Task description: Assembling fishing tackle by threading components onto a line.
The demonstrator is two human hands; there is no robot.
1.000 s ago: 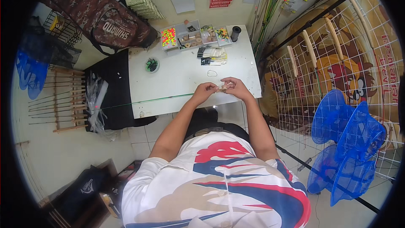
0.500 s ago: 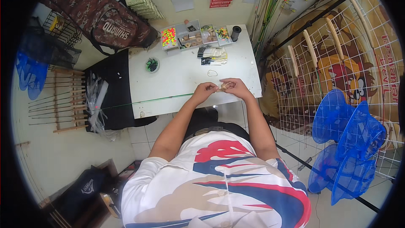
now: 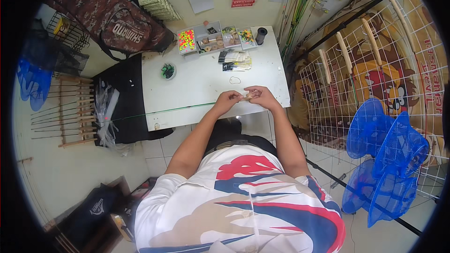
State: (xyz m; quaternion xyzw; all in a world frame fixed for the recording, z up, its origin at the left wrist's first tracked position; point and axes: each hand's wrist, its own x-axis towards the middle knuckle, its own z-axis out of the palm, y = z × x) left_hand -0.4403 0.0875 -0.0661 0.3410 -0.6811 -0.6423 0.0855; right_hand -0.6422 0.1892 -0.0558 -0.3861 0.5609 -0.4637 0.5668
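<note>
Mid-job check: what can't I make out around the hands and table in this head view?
All in the head view:
Tan piece: partly covered by the right hand, shape unclear.
Green rod: right end hidden by the left hand.
Dark pieces in the tub: too small to tell apart.

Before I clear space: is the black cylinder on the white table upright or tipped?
Upright: the black cylinder shows its round end uppermost, side wall below.

Bright diffuse light, faint shadows, fisheye-curved edges, blackened corners, fine detail soft
</note>
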